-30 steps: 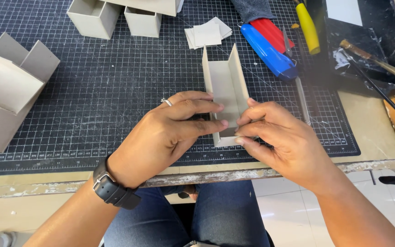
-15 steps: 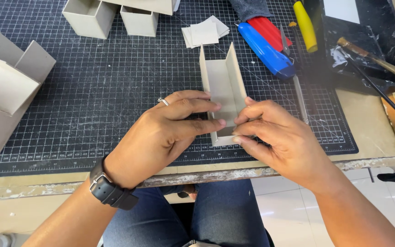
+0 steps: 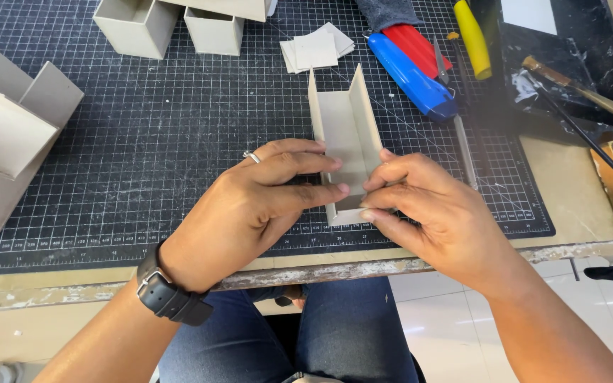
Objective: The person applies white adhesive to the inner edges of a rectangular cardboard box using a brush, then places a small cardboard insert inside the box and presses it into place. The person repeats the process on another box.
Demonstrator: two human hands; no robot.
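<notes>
Pinching the near end of a grey card channel (image 3: 345, 135): left hand (image 3: 257, 206) and right hand (image 3: 434, 213), fingertips clamped on its walls. Beneath: cutting mat (image 3: 143, 156) on table (image 3: 569, 191). Beyond right hand: blue knife (image 3: 409, 67).

The cardboard channel (image 3: 345, 131) is matt grey board, smooth-faced. Under it lies a cutting mat (image 3: 143, 156) of dull black rubbery plastic printed with a white grid. Right of the channel, the blue knife (image 3: 411, 76) is glossy plastic. The table edge (image 3: 391, 268) below looks like worn, paint-flecked wood.
</notes>
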